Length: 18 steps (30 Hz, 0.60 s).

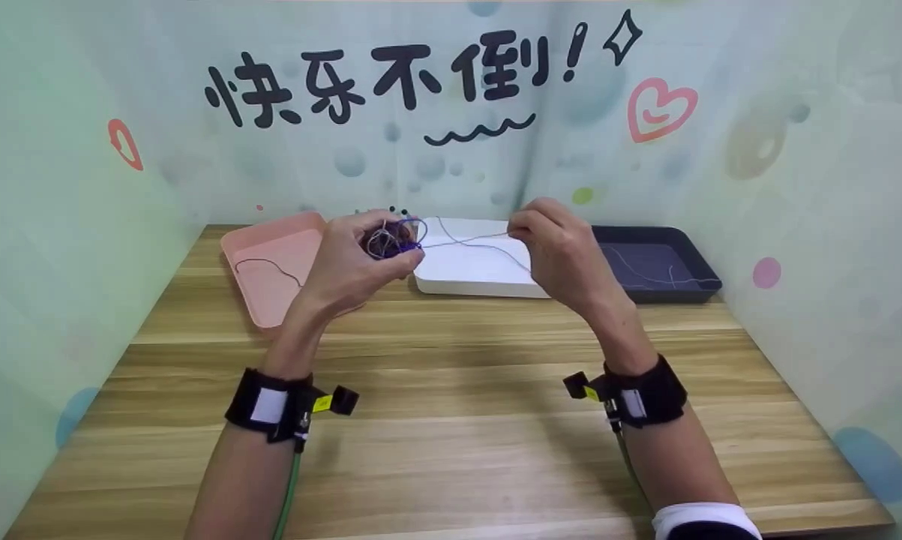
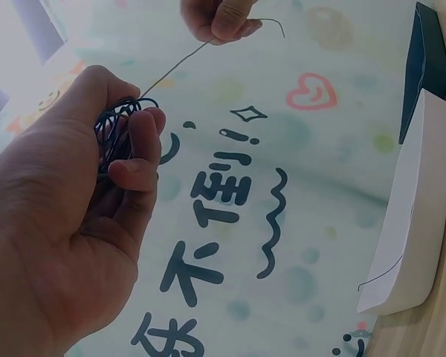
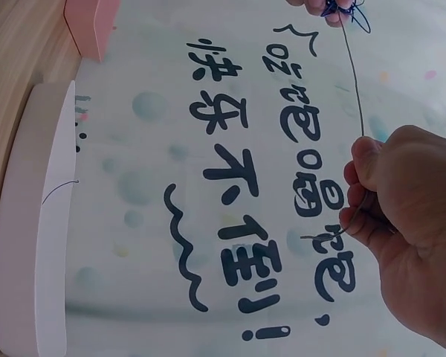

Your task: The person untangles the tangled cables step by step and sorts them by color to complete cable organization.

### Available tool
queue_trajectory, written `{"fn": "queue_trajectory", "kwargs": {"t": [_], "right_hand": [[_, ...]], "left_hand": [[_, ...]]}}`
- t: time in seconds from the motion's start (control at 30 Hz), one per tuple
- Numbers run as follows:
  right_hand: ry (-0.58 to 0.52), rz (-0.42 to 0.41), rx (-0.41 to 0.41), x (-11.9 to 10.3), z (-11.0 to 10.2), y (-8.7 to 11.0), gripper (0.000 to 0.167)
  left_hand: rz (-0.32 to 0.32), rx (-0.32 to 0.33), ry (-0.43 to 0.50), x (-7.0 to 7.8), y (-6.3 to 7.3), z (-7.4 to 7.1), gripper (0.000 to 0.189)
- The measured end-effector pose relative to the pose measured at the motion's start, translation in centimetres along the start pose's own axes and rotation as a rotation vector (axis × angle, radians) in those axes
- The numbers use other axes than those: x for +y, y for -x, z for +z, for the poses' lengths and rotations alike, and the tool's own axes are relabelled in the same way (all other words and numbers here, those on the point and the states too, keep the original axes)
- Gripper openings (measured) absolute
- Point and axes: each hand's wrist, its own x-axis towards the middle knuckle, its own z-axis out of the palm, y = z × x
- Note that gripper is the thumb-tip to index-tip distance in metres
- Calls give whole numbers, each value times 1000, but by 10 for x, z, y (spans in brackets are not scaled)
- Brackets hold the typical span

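Observation:
High over the table, my left hand [image 1: 346,262] grips a tangled bundle of thin wires [image 1: 382,244], dark blue and grey strands looping between the curled fingers and thumb. From that bundle a thin grey wire [image 2: 175,67] stretches straight across to my right hand [image 1: 567,251]. There the thumb and fingertips pinch it, and its loose end [image 3: 312,237] pokes out past the fingers in the right wrist view. Both hands are raised in front of the trays, with a gap between them spanned by the wire.
At the back of the wooden table [image 1: 451,420] stand a pink tray [image 1: 259,304] with a dark wire [image 1: 274,264], a white tray [image 1: 480,287] with a thin wire, and a black tray [image 1: 679,291] holding several pale wires. Printed cloth walls [image 1: 451,180] enclose the table behind and at both sides.

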Motion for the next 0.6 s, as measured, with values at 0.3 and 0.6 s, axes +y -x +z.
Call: {"fn": "queue_trajectory", "kwargs": {"t": [0.3,0.6], "right_hand": [[34,47,33,6,-8,2,13],[98,112,48,26,-18,8,13]], "left_hand": [[-22,-7,44,0,3,-7,17],[-35,35,78,-1,4,-24,14]]}}
